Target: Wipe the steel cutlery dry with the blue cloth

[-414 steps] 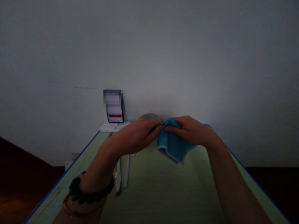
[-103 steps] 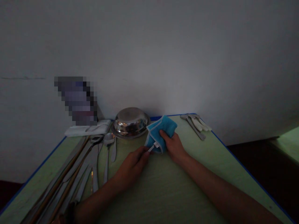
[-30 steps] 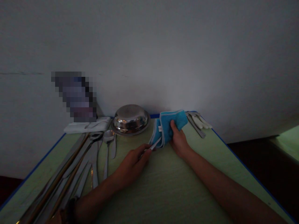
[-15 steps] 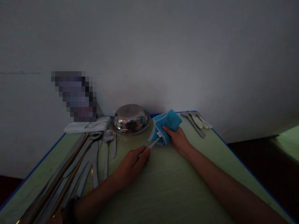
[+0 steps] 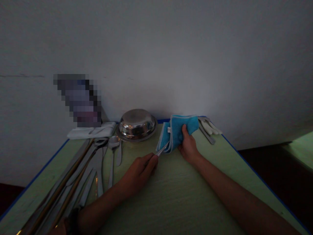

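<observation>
My left hand (image 5: 139,171) is closed around the handle of a slim metal piece of cutlery (image 5: 161,149). Its far end goes into the folds of a blue cloth (image 5: 176,132), so I cannot make out its kind. That folded cloth, with pale edging and a small white tag, is gripped in my right hand (image 5: 190,146), thumb on top and fingers behind. Just behind the hands, an upturned shiny metal bowl (image 5: 138,124) rests on the table (image 5: 176,195).
Many long metal utensils (image 5: 84,178) lie on the left, a spoon (image 5: 113,143) among them. Several pieces of cutlery, some with white handles (image 5: 207,127), lie at the back right. A blurred upright panel (image 5: 79,101) stands by a white folded item (image 5: 73,133) against the wall (image 5: 195,58).
My right hand has turned the blue cloth, which now spreads further right and covers part of the cutlery behind it. My left hand has barely moved, still holding the handle.
</observation>
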`<act>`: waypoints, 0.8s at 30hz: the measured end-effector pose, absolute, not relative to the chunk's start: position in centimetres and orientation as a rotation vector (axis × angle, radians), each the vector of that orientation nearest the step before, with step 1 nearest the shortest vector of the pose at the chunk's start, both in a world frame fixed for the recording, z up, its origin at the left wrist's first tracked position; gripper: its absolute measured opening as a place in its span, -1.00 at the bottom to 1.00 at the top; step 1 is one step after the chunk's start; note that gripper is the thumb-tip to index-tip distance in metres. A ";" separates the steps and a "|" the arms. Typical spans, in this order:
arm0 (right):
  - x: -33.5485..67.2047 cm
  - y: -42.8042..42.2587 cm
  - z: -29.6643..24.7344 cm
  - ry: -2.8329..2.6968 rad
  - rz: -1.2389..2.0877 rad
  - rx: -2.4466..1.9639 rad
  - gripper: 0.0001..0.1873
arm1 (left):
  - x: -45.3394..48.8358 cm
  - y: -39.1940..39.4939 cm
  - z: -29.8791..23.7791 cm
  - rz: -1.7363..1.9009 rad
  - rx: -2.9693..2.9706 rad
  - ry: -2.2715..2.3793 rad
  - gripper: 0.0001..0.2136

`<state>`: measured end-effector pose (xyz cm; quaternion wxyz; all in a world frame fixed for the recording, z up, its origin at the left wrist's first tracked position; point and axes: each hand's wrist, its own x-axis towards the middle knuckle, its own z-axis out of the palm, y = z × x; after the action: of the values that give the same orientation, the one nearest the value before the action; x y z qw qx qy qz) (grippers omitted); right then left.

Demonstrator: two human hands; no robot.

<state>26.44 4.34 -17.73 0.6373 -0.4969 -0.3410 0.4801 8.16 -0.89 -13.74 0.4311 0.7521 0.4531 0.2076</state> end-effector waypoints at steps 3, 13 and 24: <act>26.0 4.1 -16.8 -0.557 1.252 -1.045 -0.49 | 8.2 -0.9 -13.7 0.520 1.864 1.129 -0.70; 26.1 4.0 -17.3 -0.602 1.315 -0.929 -0.82 | 8.1 -0.7 -14.3 0.532 1.834 1.142 -0.70; 26.2 4.1 -16.9 -0.553 1.351 -0.794 -0.72 | 8.2 -0.8 -14.0 0.592 1.830 1.184 -0.69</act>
<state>26.25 4.12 -16.89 0.6741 -0.3530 -0.2457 0.6005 8.21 -0.84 -14.02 0.4274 0.7325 0.4740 0.2369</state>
